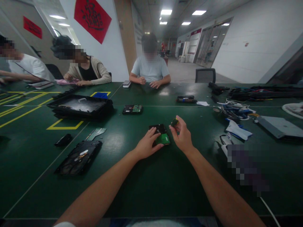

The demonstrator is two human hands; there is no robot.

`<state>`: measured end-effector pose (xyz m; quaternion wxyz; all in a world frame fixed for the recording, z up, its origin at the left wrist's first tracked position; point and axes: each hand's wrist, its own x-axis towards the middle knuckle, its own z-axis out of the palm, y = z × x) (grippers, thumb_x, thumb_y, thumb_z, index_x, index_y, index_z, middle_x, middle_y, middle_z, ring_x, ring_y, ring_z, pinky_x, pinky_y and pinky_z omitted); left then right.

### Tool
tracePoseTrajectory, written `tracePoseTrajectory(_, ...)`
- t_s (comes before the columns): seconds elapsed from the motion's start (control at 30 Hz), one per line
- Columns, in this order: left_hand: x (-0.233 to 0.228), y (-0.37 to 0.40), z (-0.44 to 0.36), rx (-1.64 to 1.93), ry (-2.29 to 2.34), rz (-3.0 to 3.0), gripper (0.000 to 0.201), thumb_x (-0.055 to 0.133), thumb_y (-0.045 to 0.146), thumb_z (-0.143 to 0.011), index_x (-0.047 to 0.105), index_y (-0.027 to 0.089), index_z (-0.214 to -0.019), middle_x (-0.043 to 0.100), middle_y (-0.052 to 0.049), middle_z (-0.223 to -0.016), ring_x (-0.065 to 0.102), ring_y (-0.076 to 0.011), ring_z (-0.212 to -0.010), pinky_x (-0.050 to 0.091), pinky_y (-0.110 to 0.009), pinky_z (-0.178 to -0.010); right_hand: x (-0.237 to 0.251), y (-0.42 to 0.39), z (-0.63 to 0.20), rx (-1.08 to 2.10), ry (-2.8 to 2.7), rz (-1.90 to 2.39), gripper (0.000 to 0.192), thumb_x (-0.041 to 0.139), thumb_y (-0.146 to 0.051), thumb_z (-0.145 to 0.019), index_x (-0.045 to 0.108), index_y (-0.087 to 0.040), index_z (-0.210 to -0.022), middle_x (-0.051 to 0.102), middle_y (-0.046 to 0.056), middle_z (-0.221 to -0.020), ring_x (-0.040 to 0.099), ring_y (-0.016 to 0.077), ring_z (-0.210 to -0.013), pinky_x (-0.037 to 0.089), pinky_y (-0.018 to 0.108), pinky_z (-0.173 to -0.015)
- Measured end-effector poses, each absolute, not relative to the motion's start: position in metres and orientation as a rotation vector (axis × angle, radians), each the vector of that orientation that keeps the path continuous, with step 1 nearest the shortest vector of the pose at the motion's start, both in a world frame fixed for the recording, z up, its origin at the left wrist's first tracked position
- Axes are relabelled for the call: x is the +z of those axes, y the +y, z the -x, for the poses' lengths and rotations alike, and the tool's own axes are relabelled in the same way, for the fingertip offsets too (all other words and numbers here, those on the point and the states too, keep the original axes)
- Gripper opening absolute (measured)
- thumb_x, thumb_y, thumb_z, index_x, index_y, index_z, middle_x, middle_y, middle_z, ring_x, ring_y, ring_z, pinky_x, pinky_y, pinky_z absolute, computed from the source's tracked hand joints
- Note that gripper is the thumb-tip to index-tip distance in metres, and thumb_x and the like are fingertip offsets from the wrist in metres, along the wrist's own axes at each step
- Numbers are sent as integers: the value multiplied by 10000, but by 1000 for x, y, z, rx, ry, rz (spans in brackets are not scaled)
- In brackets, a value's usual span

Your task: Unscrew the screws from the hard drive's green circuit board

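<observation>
A black hard drive [163, 132] with a green circuit board lies on the dark green table in front of me. My left hand [148, 143] rests across its left side, fingers over the top and thumb along the near edge, holding it against the table. Pinched in the fingertips of my right hand [181, 134] is a short black-and-yellow handle, which looks like a screwdriver [174, 122]. It is just above and beside the drive's right edge; its tip is hard to make out.
Another hard drive [132, 109] lies farther off. At left are stacked black trays [80, 105] and a black casing [79, 157]. Cables [236, 108], a white-blue glove [239, 129] and a grey metal box [280, 126] lie at right. A person [150, 67] sits opposite; two more sit at left.
</observation>
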<state>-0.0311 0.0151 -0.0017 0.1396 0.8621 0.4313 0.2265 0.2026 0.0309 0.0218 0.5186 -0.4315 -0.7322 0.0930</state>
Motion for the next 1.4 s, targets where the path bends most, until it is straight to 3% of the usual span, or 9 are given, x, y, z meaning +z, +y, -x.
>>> tracePoseTrajectory(0.27, -3, 16, 31, 654, 1258, -2490, 682, 550, 632, -931, 495, 216, -1469, 276, -127, -1672, 194, -320, -1565, 274, -547, -1251, 26, 28, -202, 288, -1835, 997, 622, 492, -302, -1028, 225, -291, -1591, 559, 135, -1450, 670, 263, -1188, 570, 526, -1031)
tracePoseTrajectory(0.53, -3, 16, 31, 672, 1265, -2486, 664, 587, 606, -922, 493, 237, -1467, 287, -117, -1669, 208, -327, -1561, 271, -568, -1248, 25, 29, -199, 92, -1819, 1041, 587, 577, -351, -984, 345, -295, -1521, 593, 131, -1358, 706, 247, -1005, 620, 487, -922)
tracePoseTrajectory(0.77, -3, 15, 31, 671, 1256, -2478, 676, 575, 627, -918, 503, 231, -1462, 300, -119, -1663, 209, -319, -1562, 278, -543, -1253, 25, 28, -201, 291, -1769, 1007, 639, 512, -326, -1018, 208, -273, -1578, 565, 161, -1417, 698, 259, -1115, 595, 504, -988)
tracePoseTrajectory(1.1, -1, 14, 30, 659, 1261, -2491, 683, 570, 616, -924, 500, 205, -1465, 274, -137, -1671, 206, -328, -1561, 264, -537, -1260, 26, 27, -203, 342, -1806, 974, 607, 462, -309, -1041, 197, -278, -1585, 608, 145, -1368, 694, 253, -1132, 563, 532, -1029)
tracePoseTrajectory(1.4, -4, 16, 30, 642, 1291, -2488, 699, 552, 638, -924, 500, 205, -1471, 271, -123, -1674, 193, -312, -1567, 267, -514, -1261, 25, 27, -200, 192, -1845, 977, 615, 529, -283, -1012, 267, -292, -1567, 475, 144, -1502, 653, 264, -1151, 577, 509, -995)
